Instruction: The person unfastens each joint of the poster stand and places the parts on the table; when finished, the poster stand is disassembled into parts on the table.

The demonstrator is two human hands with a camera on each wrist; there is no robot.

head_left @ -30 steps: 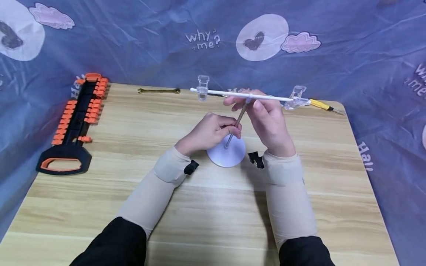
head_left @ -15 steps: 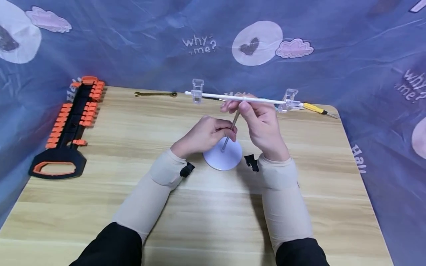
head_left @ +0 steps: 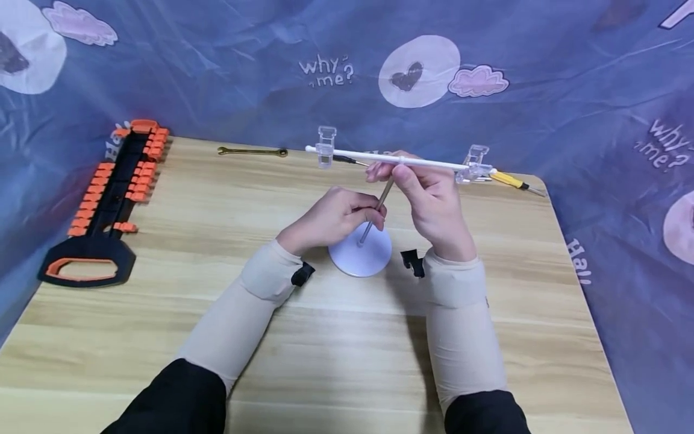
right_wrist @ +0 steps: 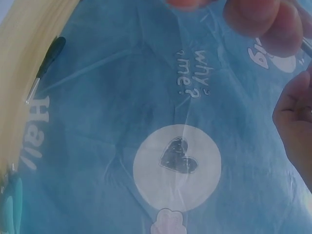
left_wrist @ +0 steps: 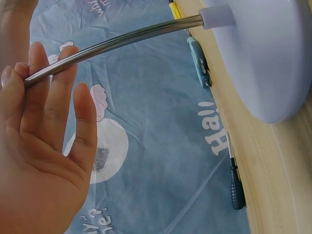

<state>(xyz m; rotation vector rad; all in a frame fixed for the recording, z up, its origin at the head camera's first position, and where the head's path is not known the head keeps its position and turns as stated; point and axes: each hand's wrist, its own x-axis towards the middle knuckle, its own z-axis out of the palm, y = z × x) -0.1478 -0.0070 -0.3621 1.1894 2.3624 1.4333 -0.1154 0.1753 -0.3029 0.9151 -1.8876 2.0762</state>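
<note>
My left hand [head_left: 338, 218] pinches a slim metal rod [head_left: 385, 193] between thumb and fingertips. In the left wrist view the rod [left_wrist: 131, 40] curves slightly into a collar on a white round base [left_wrist: 273, 63]. The head view shows that base [head_left: 362, 259] below my left fingers. Higher up, my right hand [head_left: 436, 208] holds a white crossbar [head_left: 374, 158] near its middle, its thumb over the spot where rod and bar meet. Clear plastic clips sit toward both bar ends, a left clip [head_left: 325, 147] and a right clip [head_left: 473, 166].
An orange-and-black tool rack [head_left: 116, 193] lies on the left of the wooden table [head_left: 336, 361]. Along the back edge are a combination wrench [head_left: 252, 152], a dark-handled screwdriver [left_wrist: 236, 192], a teal tool [left_wrist: 198, 61] and a yellow-handled tool [head_left: 509, 179]. A blue printed cloth [head_left: 228, 72] hangs behind.
My right thumb has moved left onto the crossbar's middle, covering the joint that showed a second ago. The left hand keeps its pinch on the rod. The head view has shifted slightly.
</note>
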